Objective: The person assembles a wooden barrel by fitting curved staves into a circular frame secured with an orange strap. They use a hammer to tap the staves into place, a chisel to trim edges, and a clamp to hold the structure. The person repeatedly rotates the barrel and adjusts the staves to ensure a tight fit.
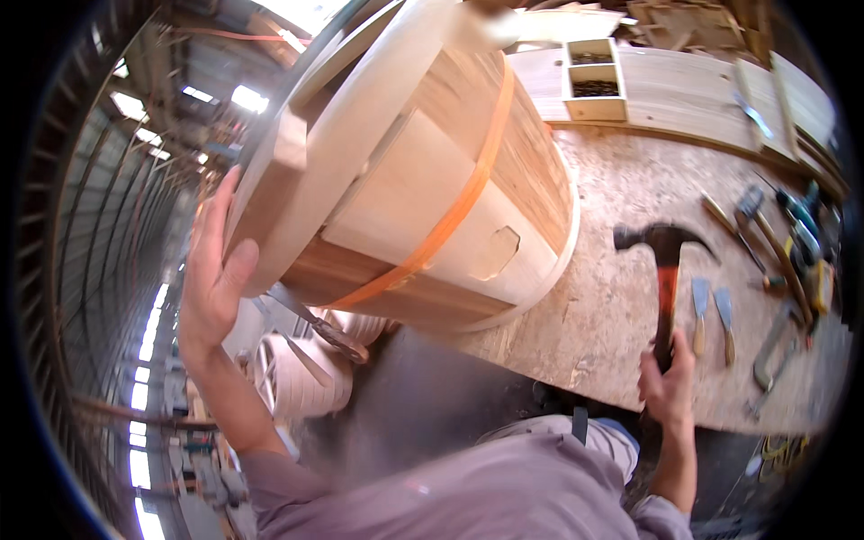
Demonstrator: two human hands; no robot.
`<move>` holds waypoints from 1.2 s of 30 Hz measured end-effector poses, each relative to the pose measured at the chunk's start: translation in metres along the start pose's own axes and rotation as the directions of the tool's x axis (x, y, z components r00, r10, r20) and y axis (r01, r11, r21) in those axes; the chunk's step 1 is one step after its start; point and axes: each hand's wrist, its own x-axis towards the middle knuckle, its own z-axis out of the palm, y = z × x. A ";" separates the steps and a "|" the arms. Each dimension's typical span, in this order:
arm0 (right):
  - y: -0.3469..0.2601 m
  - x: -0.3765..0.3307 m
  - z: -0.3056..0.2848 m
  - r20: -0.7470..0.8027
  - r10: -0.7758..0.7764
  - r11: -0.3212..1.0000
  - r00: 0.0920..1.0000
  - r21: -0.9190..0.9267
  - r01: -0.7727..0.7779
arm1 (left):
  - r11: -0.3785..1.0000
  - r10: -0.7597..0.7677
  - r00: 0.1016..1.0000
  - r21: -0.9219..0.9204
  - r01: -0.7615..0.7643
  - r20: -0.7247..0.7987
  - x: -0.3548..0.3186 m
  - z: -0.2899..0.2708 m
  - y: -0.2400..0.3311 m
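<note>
A large wooden tub (pixel 432 198) with an orange strap (pixel 468 193) around its middle stands tilted on the workbench (pixel 621 315). Its broad pale rim (pixel 360 135) is turned toward the upper left. Against that rim my left hand (pixel 216 270) rests with fingers stretched out, steadying contact at the edge; nothing is gripped in it. My right hand (pixel 668 382) is closed round the handle of a claw hammer (pixel 666 261), held head up over the bench, apart from the tub. An irregular outline (pixel 498 252) shows on the tub's side.
Two scrapers (pixel 700 310) lie beside the hammer. Farther right are a clamp (pixel 772 355), a teal power tool (pixel 801 220) and several hand tools. A wooden box of small fasteners (pixel 594 85) sits at the back. Smaller wooden tubs (pixel 301 378) stand below, left of the bench.
</note>
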 end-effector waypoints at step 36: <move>-0.390 0.122 0.042 0.772 -0.426 0.044 0.473 -0.504 0.862 | 0.821 -0.426 0.876 0.312 0.479 -0.225 0.130 0.050 0.131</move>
